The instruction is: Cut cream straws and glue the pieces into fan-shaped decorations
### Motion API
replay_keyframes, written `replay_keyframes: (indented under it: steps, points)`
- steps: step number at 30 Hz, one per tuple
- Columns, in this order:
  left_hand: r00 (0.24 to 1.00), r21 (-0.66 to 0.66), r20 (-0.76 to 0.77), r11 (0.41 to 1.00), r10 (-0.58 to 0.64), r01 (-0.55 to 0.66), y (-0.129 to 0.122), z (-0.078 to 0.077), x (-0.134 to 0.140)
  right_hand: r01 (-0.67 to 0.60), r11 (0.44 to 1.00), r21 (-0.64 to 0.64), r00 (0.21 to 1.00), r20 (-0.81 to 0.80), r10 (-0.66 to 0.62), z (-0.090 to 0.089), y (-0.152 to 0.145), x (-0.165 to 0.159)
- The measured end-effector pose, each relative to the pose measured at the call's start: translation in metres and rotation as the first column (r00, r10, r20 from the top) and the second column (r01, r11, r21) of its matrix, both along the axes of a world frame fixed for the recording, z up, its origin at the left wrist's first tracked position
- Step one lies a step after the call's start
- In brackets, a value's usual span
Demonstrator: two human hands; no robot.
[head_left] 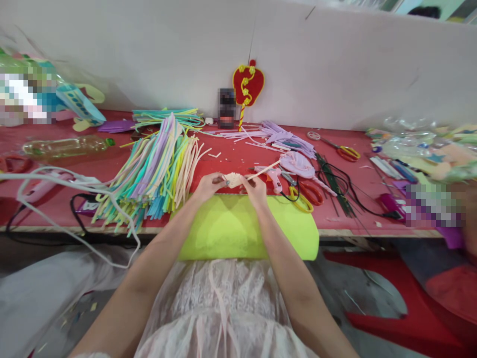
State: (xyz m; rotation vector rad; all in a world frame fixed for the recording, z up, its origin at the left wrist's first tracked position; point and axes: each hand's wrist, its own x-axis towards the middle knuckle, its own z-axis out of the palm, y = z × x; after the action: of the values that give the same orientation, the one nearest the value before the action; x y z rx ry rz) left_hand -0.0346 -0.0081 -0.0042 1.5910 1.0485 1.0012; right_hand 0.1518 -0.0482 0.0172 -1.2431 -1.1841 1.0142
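Note:
Between my two hands is a small cream-coloured piece that looks woven or coiled from pipe cleaners. My left hand pinches its left end with closed fingers. At its right end, my right hand has its fingers closed on the piece too, and a long cream pipe cleaner sticks out to the upper right from there. Beneath my wrists a bright yellow-green sheet hangs over the table edge. A pink glue gun lies just right of my right hand.
Bundles of coloured pipe cleaners lie at left, beside a plastic bottle. Right are scissors, a lilac fan-shaped piece and dark green stems. A red fan ornament stands behind. A white cable loops at left.

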Motion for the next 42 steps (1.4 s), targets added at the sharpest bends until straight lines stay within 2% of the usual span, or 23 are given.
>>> replay_keyframes:
  steps: [9, 19, 24, 33, 38, 42]
  points:
    - [0.996, 0.042, -0.090, 0.999, 0.015, -0.011, -0.003, 0.005, -0.001, -0.020, 1.000, -0.019, 0.996, -0.089, 0.018, -0.002, 0.001, -0.003]
    - [0.995, 0.061, -0.087, 0.997, 0.043, -0.038, -0.003, 0.007, -0.002, -0.112, 0.992, -0.060, 0.951, -0.297, 0.089, -0.019, 0.012, -0.003]
    - [0.990, 0.076, -0.122, 0.996, 0.063, -0.054, -0.003, 0.005, -0.003, -0.137, 0.985, -0.102, 0.960, -0.259, 0.106, -0.016, 0.010, -0.006]
    - [0.992, 0.051, -0.116, 0.998, 0.039, -0.033, -0.003, 0.007, -0.003, -0.163, 0.986, -0.045, 0.978, -0.141, 0.155, -0.012, 0.006, -0.006]
    - [0.994, 0.056, -0.103, 0.998, 0.021, -0.015, -0.002, 0.003, -0.004, -0.152, 0.988, -0.040, 0.981, -0.130, 0.146, -0.008, 0.003, -0.007]
    - [0.995, 0.052, -0.094, 0.998, 0.024, -0.019, -0.002, 0.003, -0.003, -0.151, 0.987, -0.050, 0.973, -0.183, 0.139, -0.008, 0.005, -0.007]
